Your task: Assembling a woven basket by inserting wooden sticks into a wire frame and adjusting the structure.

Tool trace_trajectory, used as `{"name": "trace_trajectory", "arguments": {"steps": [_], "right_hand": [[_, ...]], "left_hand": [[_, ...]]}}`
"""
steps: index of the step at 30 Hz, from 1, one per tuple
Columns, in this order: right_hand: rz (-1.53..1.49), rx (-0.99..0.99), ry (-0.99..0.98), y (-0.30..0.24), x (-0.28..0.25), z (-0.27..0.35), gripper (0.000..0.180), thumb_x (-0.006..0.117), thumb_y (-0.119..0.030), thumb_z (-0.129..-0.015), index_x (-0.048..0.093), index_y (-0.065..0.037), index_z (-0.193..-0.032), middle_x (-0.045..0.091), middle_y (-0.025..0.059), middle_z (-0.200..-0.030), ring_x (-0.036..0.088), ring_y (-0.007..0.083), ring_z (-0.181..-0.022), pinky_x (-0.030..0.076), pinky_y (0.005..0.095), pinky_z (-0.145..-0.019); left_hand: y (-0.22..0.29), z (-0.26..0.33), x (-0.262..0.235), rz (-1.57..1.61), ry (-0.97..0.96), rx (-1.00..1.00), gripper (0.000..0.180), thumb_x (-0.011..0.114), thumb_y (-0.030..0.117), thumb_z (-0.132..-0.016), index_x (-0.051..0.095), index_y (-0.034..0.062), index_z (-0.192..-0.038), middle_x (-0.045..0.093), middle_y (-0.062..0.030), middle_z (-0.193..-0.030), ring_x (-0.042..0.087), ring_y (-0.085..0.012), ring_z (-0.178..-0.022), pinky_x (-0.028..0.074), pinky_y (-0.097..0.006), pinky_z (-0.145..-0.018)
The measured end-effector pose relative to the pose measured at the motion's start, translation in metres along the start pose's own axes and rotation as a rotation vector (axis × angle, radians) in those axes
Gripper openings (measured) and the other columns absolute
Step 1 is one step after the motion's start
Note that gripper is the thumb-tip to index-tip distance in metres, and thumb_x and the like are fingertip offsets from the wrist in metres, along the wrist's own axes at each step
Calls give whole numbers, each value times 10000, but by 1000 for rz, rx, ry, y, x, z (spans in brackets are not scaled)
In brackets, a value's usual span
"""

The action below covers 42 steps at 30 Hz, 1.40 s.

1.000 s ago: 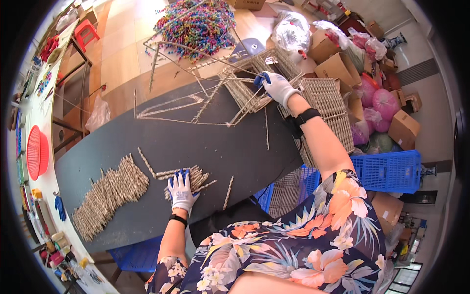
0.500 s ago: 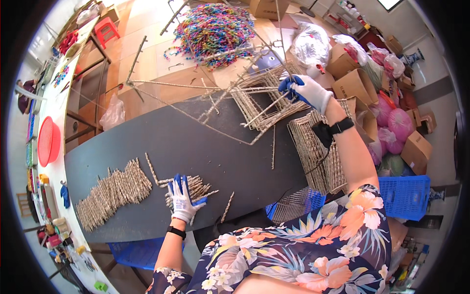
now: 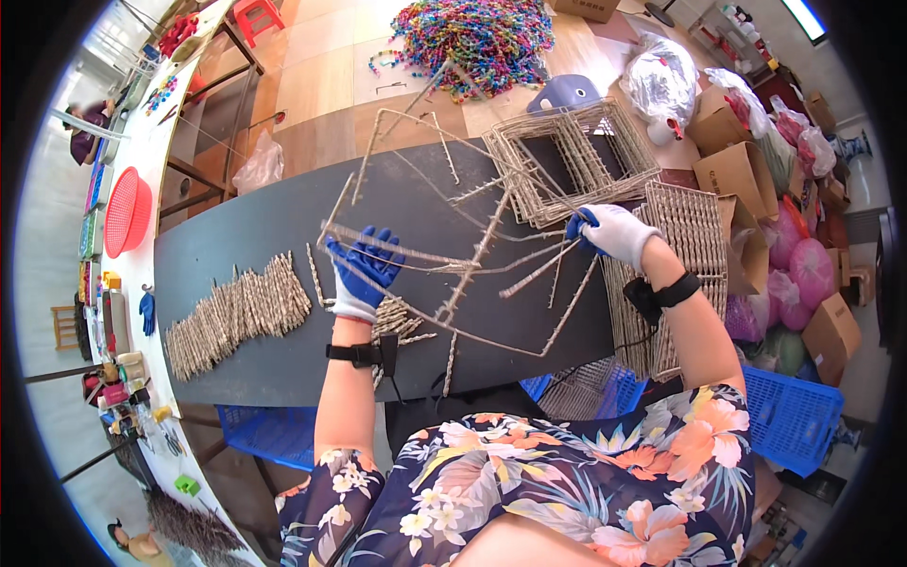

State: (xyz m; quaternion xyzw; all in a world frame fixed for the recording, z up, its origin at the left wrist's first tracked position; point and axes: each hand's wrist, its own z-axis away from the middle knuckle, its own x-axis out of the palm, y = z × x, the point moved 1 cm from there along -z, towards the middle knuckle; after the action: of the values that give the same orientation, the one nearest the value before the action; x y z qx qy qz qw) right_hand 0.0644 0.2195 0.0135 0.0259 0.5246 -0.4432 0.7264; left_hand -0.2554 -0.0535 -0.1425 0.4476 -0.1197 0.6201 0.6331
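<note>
A wire-like frame (image 3: pixel 480 248) wrapped in beige twine, with angled bars and short spurs, is held tilted above the dark table (image 3: pixel 236 250). My right hand (image 3: pixel 614 234), in a white and blue glove, is closed round its right part; a loose-ended rod juts left from there. My left hand (image 3: pixel 364 274), gloved alike, lies against its left corner with fingers stretched out and bars crossing the palm. Under the left wrist is a small heap of twisted sticks (image 3: pixel 402 319). One bent stick (image 3: pixel 315 274) lies to its left, another stick (image 3: pixel 450 364) to its right.
A row of sticks (image 3: pixel 241 307) lies on the table's left. Stacked square frames (image 3: pixel 507 161) stand at the far right, flat beige panels (image 3: pixel 690 246) nearer. A colourful heap (image 3: pixel 472 42) is on the floor. Blue crates (image 3: pixel 794 416), cartons (image 3: pixel 742 175) and bags crowd the right.
My left hand has risen from the small stick heap to the frame's left corner. My right hand has brought the frame nearer, away from the stacked square frames. The view has shifted too.
</note>
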Motion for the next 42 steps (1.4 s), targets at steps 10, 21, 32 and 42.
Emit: {"name": "trace_trajectory", "arguments": {"steps": [10, 21, 32, 42], "right_hand": [[15, 77, 47, 27, 38, 11, 243, 502, -229, -987, 662, -53, -1037, 714, 198, -1015, 664, 396, -984, 520, 469, -875], [-42, 19, 148, -10, 39, 56, 166, 542, -167, -986, 631, -67, -1084, 708, 163, -966, 678, 356, -917, 529, 444, -811], [128, 228, 347, -55, 78, 63, 248, 585, -295, -967, 630, -110, -1127, 695, 178, -1038, 665, 389, -962, 527, 483, -848], [-471, 121, 77, -97, 103, 89, 354, 702, -274, -917, 663, -56, -1193, 707, 153, -1089, 682, 294, -1007, 523, 370, -910]], "left_hand": [[-26, -39, -53, -137, 341, -168, 1108, 378, 875, -867, 313, 7, -1552, 436, -196, -1549, 483, -375, -1365, 414, -571, -1108], [-38, -79, -39, -81, 411, -91, 1116, 412, 864, -864, 136, 93, -1623, 249, -155, -1655, 305, -376, -1494, 269, -554, -1194], [-82, 10, -18, -148, 273, -174, 974, 426, 769, -938, 160, 130, -1624, 200, -170, -1673, 252, -349, -1527, 296, -565, -1186], [-56, 12, -16, -95, 272, -195, 948, 392, 750, -956, 120, 146, -1635, 110, -136, -1705, 153, -340, -1561, 218, -594, -1207]]}}
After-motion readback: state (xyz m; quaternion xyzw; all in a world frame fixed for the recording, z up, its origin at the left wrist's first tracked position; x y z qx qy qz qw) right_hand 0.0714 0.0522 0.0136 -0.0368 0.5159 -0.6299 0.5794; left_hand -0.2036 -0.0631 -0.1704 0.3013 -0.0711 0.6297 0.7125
